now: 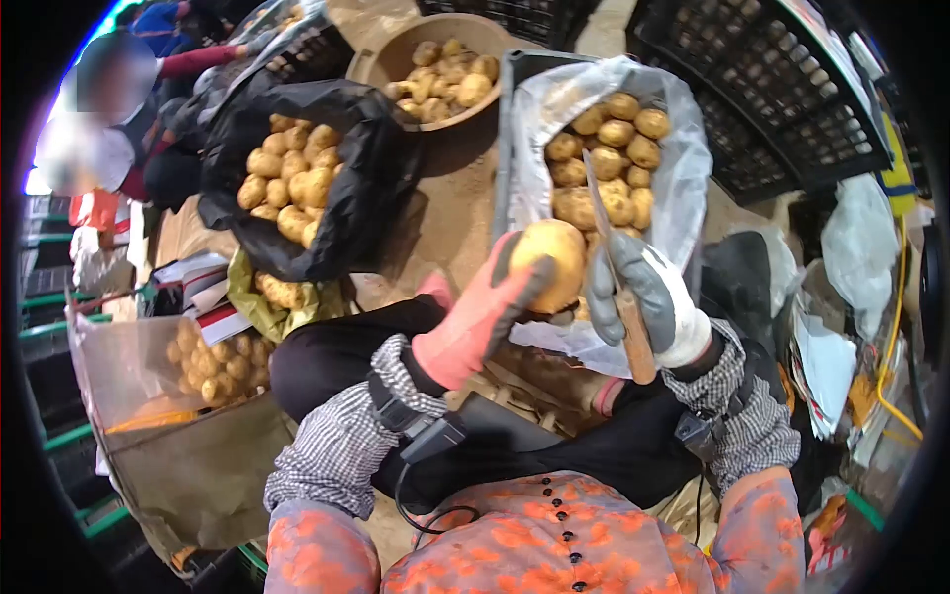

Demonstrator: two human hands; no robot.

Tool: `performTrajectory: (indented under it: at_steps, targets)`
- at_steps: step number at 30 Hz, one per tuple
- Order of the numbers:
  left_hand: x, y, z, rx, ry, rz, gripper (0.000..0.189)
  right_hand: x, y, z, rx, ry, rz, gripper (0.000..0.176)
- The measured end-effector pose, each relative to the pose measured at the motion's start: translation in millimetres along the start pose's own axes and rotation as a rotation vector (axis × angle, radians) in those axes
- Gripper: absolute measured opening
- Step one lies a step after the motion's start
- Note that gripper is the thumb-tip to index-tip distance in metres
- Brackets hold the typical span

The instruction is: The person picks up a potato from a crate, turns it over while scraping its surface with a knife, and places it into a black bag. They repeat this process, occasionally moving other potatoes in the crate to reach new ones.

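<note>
My left hand (pixel 473 315), in a pink glove with dark fingertips, is closed around a large pale potato (pixel 550 261). My right hand (pixel 661 309), gloved in grey and white, grips a knife (pixel 633 335) by its wooden handle. The narrow blade points up and away from me, just right of the potato. Beyond both hands, a crate lined with clear plastic (pixel 683 188) holds many potatoes (pixel 616 134), and the held potato and blade overlap its near part in this view.
A crate lined with black plastic (pixel 381 188) and a round brown tub (pixel 368 67) hold more potatoes. At left stands a clear-sided bag of potatoes (pixel 223 371). Black crates (pixel 762 89) are at upper right, near a yellow cable (pixel 896 327). Other people (pixel 119 109) sit at upper left.
</note>
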State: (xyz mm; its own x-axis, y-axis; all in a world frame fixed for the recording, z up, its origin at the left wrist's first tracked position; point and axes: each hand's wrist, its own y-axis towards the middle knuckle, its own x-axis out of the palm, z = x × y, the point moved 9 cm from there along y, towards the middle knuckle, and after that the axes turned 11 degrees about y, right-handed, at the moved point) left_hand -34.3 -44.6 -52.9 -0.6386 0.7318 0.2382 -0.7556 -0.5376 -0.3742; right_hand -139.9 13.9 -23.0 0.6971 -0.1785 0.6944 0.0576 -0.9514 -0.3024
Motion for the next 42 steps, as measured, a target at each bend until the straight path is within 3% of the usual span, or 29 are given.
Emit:
performTrajectory:
  at_steps: [2,4,6,8,10,13,14,16,18,22,26,27,29,31,32,34,35,36,39,41,42]
  targets:
    - [-5,-6,1,-0.041,-0.041,-0.032,0.056,-5,3,4,-0.035,-0.148,0.105,0.043]
    - [-19,-2,-4,-0.064,-0.139,-0.041,0.054,-18,5,1,-0.046,-0.103,0.181,0.035]
    - [-65,5,-16,0.01,-0.503,0.287,0.049,-21,3,-17,-0.126,0.03,0.215,0.033]
    - [-136,4,-6,0.21,-0.738,0.57,0.045,-25,0,-41,-0.265,0.032,0.159,0.03]
    - [-168,-12,35,0.451,-0.747,0.505,0.045,-35,-3,-52,-0.273,0.12,0.198,0.032]
    - [-191,-23,42,0.528,-0.534,0.704,0.044,-27,-13,-72,-0.383,0.172,0.208,0.029]
    - [-176,-17,44,0.533,-0.363,0.601,0.046,-30,-14,-76,-0.396,0.197,0.134,0.029]
    - [-132,9,38,0.387,-0.2,0.457,0.048,-25,-25,-92,-0.462,0.155,0.239,0.03]
    - [-85,32,21,0.274,0.04,0.251,0.044,-24,-31,-105,-0.499,0.128,0.141,0.03]
    - [4,71,-37,0.001,0.541,-0.077,0.037,-32,-45,-120,-0.601,0.128,0.177,0.028]
    - [56,116,-107,0.091,1.369,-0.55,0.048,-42,-58,-132,-0.65,0.162,0.238,0.027]
    - [62,124,-127,0.037,1.43,-0.61,0.047,-39,-57,-138,-0.658,0.135,0.055,0.026]
    - [71,141,-161,-0.019,1.485,-0.672,0.046,-57,-61,-138,-0.666,0.239,-0.047,0.025]
    - [76,152,-194,0.116,1.913,-0.864,0.042,-57,-65,-142,-0.732,0.399,-0.234,0.021]
    - [74,154,-207,0.114,1.912,-0.872,0.042,-63,-66,-145,-0.734,0.403,-0.229,0.021]
    - [80,148,-226,0.344,2.019,-0.913,0.04,-40,-74,-153,-0.663,0.1,-0.476,0.021]
    - [83,143,-227,0.394,2.107,-0.932,0.043,-47,-81,-151,-0.727,0.214,0.099,0.023]
    - [89,144,-219,0.47,2.085,-0.84,0.047,-48,-82,-151,-0.721,0.249,0.044,0.023]
    - [85,149,-226,0.407,2.073,-0.857,0.032,-53,-80,-151,-0.718,0.271,-0.104,0.023]
    - [85,143,-226,0.675,2.142,-0.831,0.033,-58,-83,-152,-0.723,0.281,-0.131,0.023]
    - [92,143,-219,0.675,2.141,-0.828,0.033,-59,-84,-152,-0.721,0.285,-0.141,0.023]
